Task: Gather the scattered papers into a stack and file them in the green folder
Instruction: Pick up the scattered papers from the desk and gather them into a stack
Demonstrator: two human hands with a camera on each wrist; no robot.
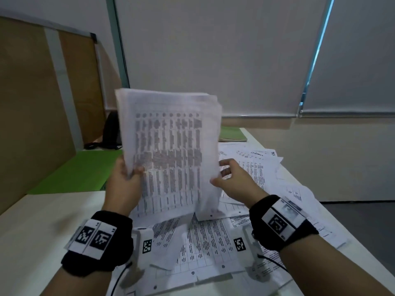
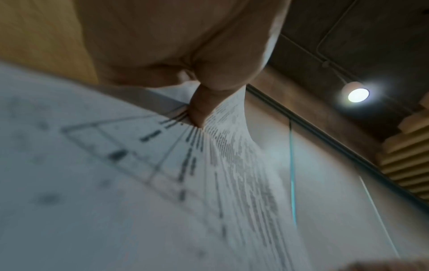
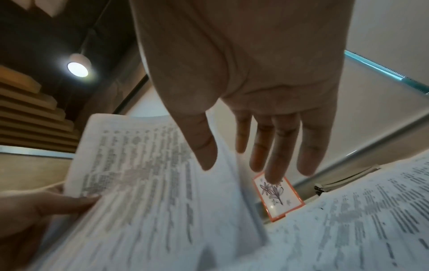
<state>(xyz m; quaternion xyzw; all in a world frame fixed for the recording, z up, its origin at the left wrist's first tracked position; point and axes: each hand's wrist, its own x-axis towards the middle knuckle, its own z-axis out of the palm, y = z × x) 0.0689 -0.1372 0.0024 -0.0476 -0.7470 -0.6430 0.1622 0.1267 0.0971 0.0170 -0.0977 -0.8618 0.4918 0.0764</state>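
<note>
Left hand pinches the upright, blurred printed paper stack; right hand beside it, fingers straight

White papers with grey printed tables; bright green folder; black wristbands.

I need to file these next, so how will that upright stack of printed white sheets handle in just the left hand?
The stack of printed white sheets will probably flop: only the left hand pinches its lower edge, the right hand open beside it. Its uneven top edges suggest sheets may slide apart. It looks thin, so likely light.
</note>
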